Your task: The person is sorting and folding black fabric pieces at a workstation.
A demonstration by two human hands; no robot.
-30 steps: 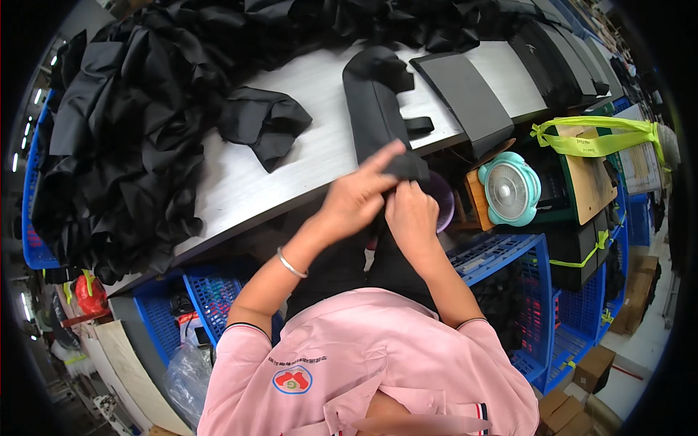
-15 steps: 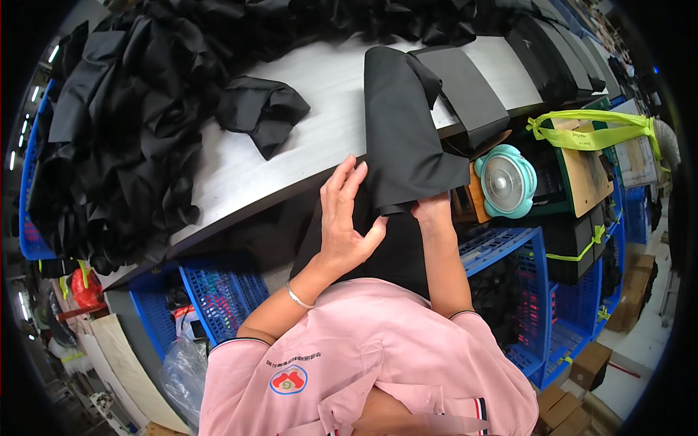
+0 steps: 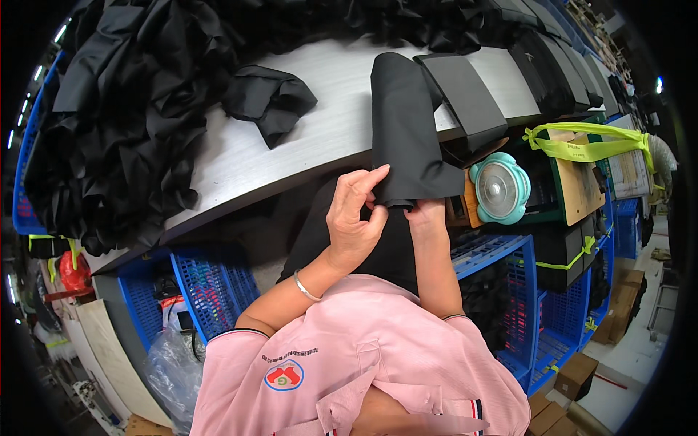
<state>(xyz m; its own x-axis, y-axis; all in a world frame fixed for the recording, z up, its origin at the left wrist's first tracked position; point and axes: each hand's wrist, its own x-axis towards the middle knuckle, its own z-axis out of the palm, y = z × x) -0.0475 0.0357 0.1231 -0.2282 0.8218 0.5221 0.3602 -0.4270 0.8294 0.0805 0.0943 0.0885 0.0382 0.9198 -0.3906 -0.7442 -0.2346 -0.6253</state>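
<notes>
A black cloth piece [image 3: 407,123], folded over on itself, lies partly on the table and hangs over its front edge toward me. At the cloth's lower left edge is my left hand [image 3: 353,218], its fingers bent in and closed at the fabric, the index finger laid along the edge and the thumb near the bottom corner. My right hand [image 3: 427,214] grips the lower edge from below; the cloth hides most of those fingers. A small crumpled black cloth [image 3: 269,102] lies apart on the table, left of the folded piece.
A big heap of black cloth [image 3: 123,123] covers the left of the pale table [image 3: 327,80]. Stacked black-grey panels [image 3: 465,91] lie at right. Beside my right hand sits a turquoise fan [image 3: 500,187]. Blue crates [image 3: 211,291] stand under the table on both sides.
My left hand's raised, spread fingers have bent in and closed at the cloth's left edge. My right hand keeps its hold at the bottom.
</notes>
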